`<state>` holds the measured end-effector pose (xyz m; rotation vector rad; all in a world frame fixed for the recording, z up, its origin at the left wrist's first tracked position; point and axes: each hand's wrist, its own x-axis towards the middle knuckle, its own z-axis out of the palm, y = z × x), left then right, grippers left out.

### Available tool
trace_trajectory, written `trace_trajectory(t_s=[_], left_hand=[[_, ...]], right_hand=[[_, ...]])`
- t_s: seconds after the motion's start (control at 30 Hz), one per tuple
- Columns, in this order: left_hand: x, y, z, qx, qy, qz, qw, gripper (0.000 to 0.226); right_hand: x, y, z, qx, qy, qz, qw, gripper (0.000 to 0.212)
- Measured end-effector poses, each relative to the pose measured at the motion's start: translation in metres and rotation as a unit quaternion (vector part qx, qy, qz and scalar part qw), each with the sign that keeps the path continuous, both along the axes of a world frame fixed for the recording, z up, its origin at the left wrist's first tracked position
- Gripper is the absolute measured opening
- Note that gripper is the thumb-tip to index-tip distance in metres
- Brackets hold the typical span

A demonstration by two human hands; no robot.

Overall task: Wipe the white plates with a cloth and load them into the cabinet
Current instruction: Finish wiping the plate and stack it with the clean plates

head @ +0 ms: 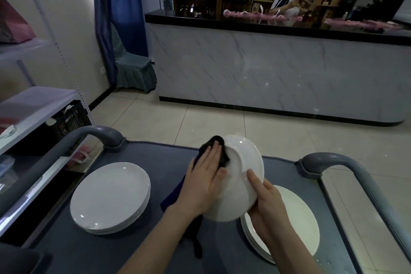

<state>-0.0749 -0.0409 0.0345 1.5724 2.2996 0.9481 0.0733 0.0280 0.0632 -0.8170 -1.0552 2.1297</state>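
Observation:
I hold a white plate [242, 162] tilted on edge above the grey cart top [100, 249]. My right hand [264, 200] grips its lower right rim, thumb on the face. My left hand [206, 180] lies flat with straight fingers on a dark cloth [219, 151], pressing it against the plate's left side; the cloth's tail hangs down below my wrist. A stack of white plates [111, 196] sits on the cart's left. Another stack [293, 222] lies on the right, partly under my right hand.
Grey cart handles [95, 133] [347, 160] rise at the far corners. A white shelf unit [40, 104] with a black crate [69, 122] stands at left. Tiled floor lies ahead, then a marble-fronted counter [278, 73] with a person behind it.

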Motion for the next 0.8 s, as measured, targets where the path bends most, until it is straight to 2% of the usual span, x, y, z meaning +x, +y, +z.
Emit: trace_trajectory(t_s=[0.13,0.3,0.43,0.63,0.73,0.8], left_hand=[[0.006,-0.024,-0.017,0.039,-0.062,-0.025,0.997,0.058],[0.052,-0.026,-0.018,0.057,-0.021,-0.07,0.996,0.059],[0.037,-0.002,-0.001,0.034,0.033,-0.06,0.997,0.059],[0.001,-0.01,-0.009,-0.005,0.011,-0.01,1.0,0.069],[0.011,-0.03,-0.02,0.017,-0.03,-0.02,0.999,0.067],[0.03,-0.036,-0.022,0.02,-0.026,-0.027,0.999,0.066]], right_hand=[[0.002,0.012,0.006,0.001,0.009,-0.022,1.0,0.037],[-0.003,0.016,0.006,-0.006,0.021,-0.027,0.999,0.04],[-0.003,0.005,-0.002,-0.018,0.02,0.01,1.0,0.038],[0.0,0.008,0.001,-0.012,0.001,-0.009,1.0,0.039],[0.002,0.015,0.005,-0.002,0.001,-0.025,1.0,0.034],[0.001,0.017,0.004,0.002,-0.002,-0.03,1.0,0.036]])
